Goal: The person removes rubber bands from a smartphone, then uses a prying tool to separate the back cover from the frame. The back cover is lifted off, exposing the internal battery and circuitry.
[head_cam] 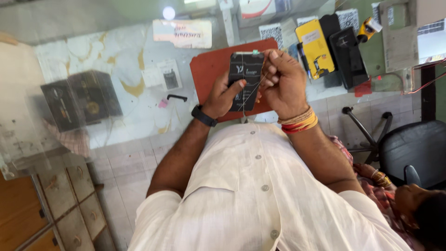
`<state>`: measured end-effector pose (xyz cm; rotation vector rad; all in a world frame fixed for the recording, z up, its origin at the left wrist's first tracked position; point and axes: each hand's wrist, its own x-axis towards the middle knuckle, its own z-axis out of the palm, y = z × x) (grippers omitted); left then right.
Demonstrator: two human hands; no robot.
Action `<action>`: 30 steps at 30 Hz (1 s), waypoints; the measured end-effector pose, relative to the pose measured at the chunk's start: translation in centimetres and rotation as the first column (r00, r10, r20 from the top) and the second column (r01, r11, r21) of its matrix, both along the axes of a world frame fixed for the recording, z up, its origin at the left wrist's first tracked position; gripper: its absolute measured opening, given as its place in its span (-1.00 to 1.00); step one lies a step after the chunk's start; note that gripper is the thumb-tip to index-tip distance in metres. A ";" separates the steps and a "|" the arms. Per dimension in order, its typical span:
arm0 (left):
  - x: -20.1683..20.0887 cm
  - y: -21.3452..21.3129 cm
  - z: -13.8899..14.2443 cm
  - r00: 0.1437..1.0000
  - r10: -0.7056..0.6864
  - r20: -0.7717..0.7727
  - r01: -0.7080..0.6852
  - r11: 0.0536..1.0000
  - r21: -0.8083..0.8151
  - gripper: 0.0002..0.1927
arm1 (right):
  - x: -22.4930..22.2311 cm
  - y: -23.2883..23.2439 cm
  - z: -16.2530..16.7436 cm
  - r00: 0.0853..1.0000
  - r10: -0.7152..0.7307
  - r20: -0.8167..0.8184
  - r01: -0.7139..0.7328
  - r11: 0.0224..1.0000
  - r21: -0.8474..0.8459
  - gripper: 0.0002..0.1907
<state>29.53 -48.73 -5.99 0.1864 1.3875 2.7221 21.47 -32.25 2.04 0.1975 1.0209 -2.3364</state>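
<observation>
We grip the black phone [246, 80] in our left hand [222, 96], thumb across it, while our right hand [283, 82] pinches a thin wire [253, 93], its ends too fine to trace

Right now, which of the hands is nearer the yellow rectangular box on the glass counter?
Right. The right hand pinches a thin wire just beside the yellow rectangular box; the left hand grips the black phone, farther away.
</observation>
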 end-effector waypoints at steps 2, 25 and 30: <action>0.1 -0.2 -0.3 1.000 -0.006 -0.008 0.006 0.997 0.073 -0.69 | -0.1 0.0 -0.4 0.999 0.027 0.021 -0.026 0.999 -0.035 -0.84; -2.0 -3.3 0.3 0.949 0.310 0.056 -0.310 0.889 0.337 -0.69 | 3.3 -1.7 -2.1 0.934 0.249 -0.258 -0.128 0.903 0.410 -0.93; -2.0 -4.5 1.0 0.952 0.292 0.086 -0.298 0.831 0.469 -0.71 | 3.0 -1.2 -2.1 0.726 0.392 -0.565 0.033 0.802 0.597 -0.95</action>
